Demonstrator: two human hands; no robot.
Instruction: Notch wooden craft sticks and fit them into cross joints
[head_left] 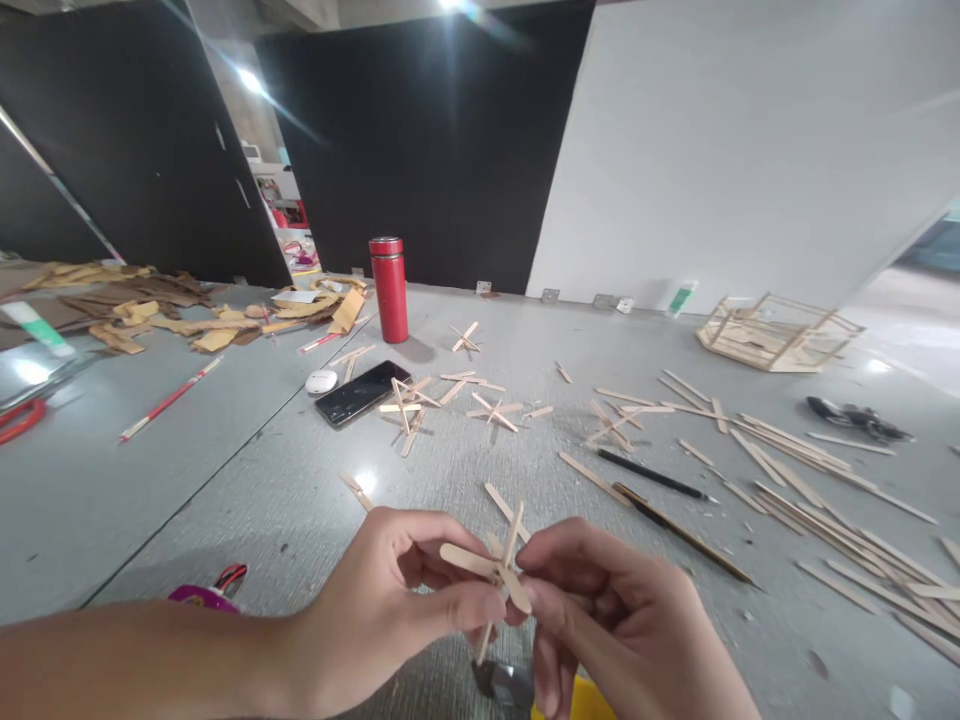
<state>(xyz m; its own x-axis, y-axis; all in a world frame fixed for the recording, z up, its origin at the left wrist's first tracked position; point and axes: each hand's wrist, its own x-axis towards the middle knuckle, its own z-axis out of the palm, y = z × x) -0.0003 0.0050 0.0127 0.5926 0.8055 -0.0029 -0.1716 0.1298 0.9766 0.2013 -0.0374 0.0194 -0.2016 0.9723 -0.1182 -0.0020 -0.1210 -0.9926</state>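
Close to me, above the grey table [247, 530], my left hand [382, 590] and my right hand [622, 610] together hold a star-shaped piece of crossed wooden craft sticks [466, 561]. My left thumb presses near the crossing, with the left fingers curled behind it. The right thumb and forefinger pinch its right side. Its sticks point out in several directions, and fingers hide part of the joint. Beyond it, a loose craft stick [504, 508] is partly visible. Below my hands are a yellow object [589, 698] and a shiny metal part [510, 685], both partly covered.
Similar crossed-stick pieces [495, 410] lie farther back beside a black phone [364, 392], white case [321, 381] and red flask [388, 290]. Rightward are a black pen [652, 473], gold pen [682, 535], many loose sticks [817, 520] and a wooden frame [780, 335].
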